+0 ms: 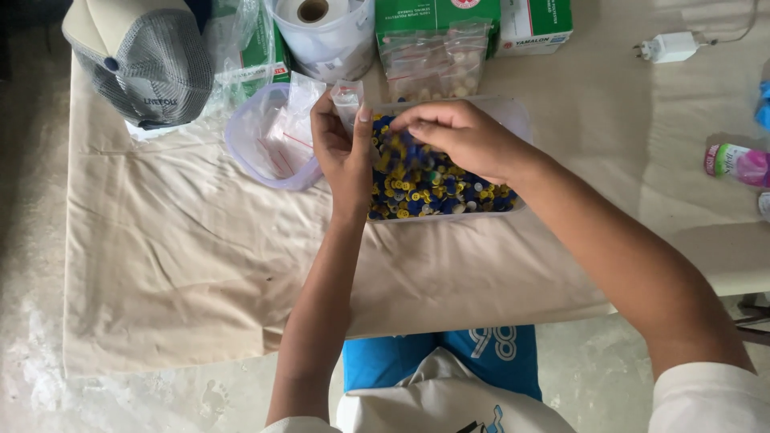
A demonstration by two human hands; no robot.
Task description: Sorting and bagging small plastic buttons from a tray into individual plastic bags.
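The left hand (343,152) held a small clear plastic bag (347,102), its grip clamped on the bag just above the clear tray (513,112) of blue and yellow buttons (425,184). The right hand (459,136) hovered over the buttons, fingers together; whether it pinched one, I cannot tell. The tray stood on the cloth-covered tabletop (176,256), beside a bowl (269,140) of bags.

Grey mesh cap (144,60) far left — white charger (670,46), pink bottle (739,163) right.
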